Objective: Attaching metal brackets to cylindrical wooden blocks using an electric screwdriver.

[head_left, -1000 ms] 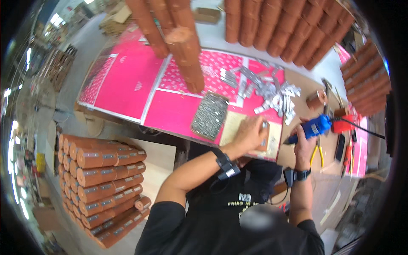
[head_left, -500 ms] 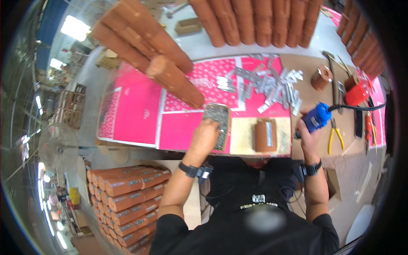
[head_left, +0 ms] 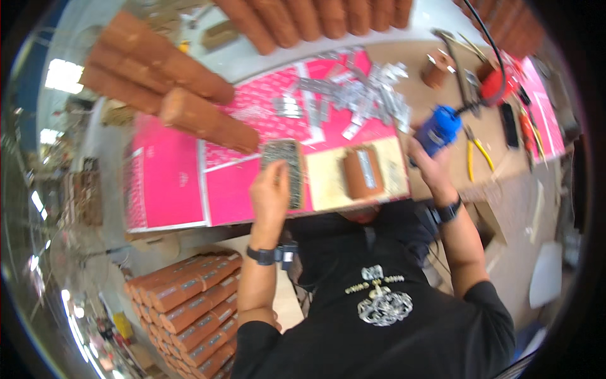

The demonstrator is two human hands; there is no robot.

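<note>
My left hand (head_left: 270, 192) is over a shallow tray (head_left: 300, 165) of small grey metal pieces, perhaps screws. Its fingertips are pinched together; what they hold, if anything, is too small to make out. In my right hand (head_left: 432, 165) is a blue corded electric screwdriver (head_left: 440, 128), gripped around its body. Between the two hands, a short terracotta-coloured block (head_left: 355, 175) lies on a pale board (head_left: 327, 180). A narrow silver metal plate (head_left: 366, 167) sits along the block's top.
Beyond the board lies a heap of silver metal plates (head_left: 360, 95). Long terracotta-coloured pieces (head_left: 211, 120) are stacked at far left, more along the back. Yellow-handled pliers (head_left: 478, 155) and a red tool (head_left: 526, 131) lie at right. A floor stack (head_left: 196, 309) stands below left.
The whole view has shifted and tilted. My left hand's fingers, formerly down in the tray, are now raised and pinched. My right hand still grips the screwdriver.
</note>
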